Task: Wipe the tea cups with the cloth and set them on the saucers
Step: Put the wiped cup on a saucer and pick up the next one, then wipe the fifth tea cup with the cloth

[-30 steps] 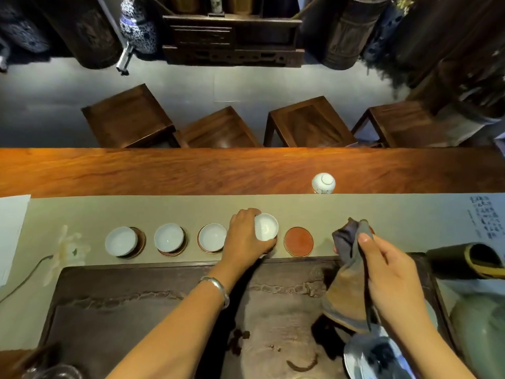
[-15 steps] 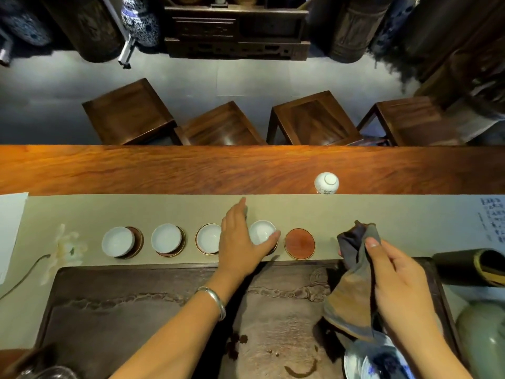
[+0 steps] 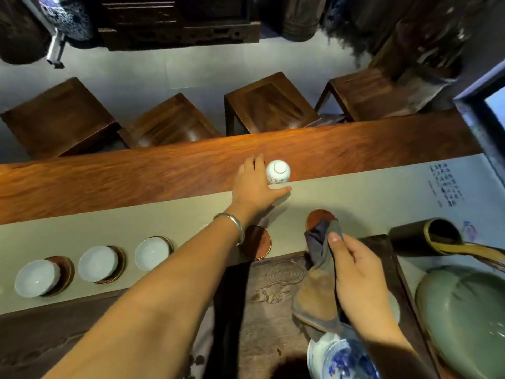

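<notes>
A small white tea cup (image 3: 278,172) stands upside down at the far edge of the grey table runner (image 3: 355,192). My left hand (image 3: 255,187) reaches round its left side, thumb stretched below it, fingers straight. My right hand (image 3: 360,277) grips a brown and grey cloth (image 3: 318,274) over the tea tray. Three white cups (image 3: 37,277) (image 3: 98,263) (image 3: 151,254) sit on saucers at the left. An empty red-brown saucer (image 3: 258,242) shows beside my left wrist. Another saucer (image 3: 318,217) is partly covered by the cloth. My left forearm hides the runner between the cups and the empty saucer.
A dark carved tea tray (image 3: 273,296) lies in front of me. At the right stand a green ceramic vessel (image 3: 464,310), a dark bamboo tube (image 3: 420,239) and a blue and white dish (image 3: 341,356). Wooden stools (image 3: 267,105) line the table's far side.
My left hand let go of the cup it set on a saucer and moved far forward and right to the upside-down cup. My right hand kept holding the cloth.
</notes>
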